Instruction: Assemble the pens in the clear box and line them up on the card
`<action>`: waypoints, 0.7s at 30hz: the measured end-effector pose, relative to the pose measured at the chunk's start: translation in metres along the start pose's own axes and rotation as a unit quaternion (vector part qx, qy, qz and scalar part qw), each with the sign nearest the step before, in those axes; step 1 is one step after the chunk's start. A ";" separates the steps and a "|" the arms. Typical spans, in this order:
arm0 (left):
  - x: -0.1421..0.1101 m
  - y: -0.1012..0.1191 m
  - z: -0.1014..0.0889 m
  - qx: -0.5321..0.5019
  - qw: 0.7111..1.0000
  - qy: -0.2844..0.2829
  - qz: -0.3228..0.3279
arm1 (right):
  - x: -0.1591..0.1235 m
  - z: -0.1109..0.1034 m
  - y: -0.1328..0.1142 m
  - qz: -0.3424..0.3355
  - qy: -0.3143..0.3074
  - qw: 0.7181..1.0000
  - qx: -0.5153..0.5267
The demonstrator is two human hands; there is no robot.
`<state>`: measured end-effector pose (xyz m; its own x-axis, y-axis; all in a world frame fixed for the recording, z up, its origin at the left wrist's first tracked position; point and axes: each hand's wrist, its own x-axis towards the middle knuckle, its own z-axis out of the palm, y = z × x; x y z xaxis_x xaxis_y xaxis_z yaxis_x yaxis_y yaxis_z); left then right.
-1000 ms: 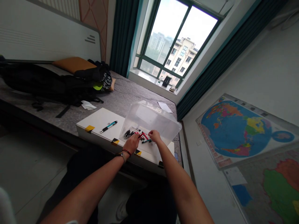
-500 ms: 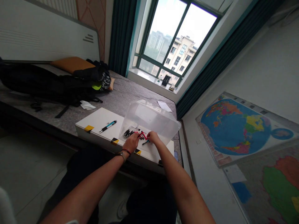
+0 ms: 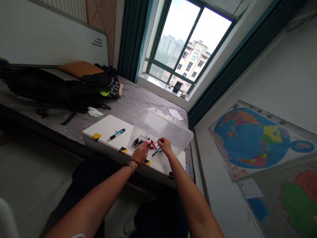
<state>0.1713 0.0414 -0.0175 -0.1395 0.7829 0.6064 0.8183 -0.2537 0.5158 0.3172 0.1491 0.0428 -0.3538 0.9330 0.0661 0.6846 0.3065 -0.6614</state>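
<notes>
Both hands meet at the open front of a clear plastic bin (image 3: pixel 170 130) that lies tipped on a white board (image 3: pixel 106 127). My left hand (image 3: pixel 140 152), with a watch and a red band at the wrist, is closed on one end of a red pen (image 3: pixel 153 144). My right hand (image 3: pixel 164 145) pinches its other end. Several black pens (image 3: pixel 136 142) lie in the bin mouth to the left. A teal pen (image 3: pixel 156 151) lies just under my right hand.
A teal and black pen (image 3: pixel 116 134) lies alone on the board's left part. Yellow and black tape tabs (image 3: pixel 95 136) mark the board's front edge. Behind, a black backpack (image 3: pixel 56 91) and an orange cushion (image 3: pixel 79 68) rest on the grey bed. A world map (image 3: pixel 252 138) hangs on the right.
The hands came together on the red pen half a second ago and have drawn slightly apart. The view shifted a little.
</notes>
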 end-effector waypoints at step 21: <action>0.000 0.001 0.000 0.007 1.000 -0.008 0.003 | -0.037 -0.009 -0.041 -0.198 -0.003 0.980 0.017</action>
<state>0.1721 0.0409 -0.0164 -0.1263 0.7898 0.6002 0.8266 -0.2507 0.5039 0.3078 0.1033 0.0743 -0.5907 0.7416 0.3179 0.4713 0.6369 -0.6101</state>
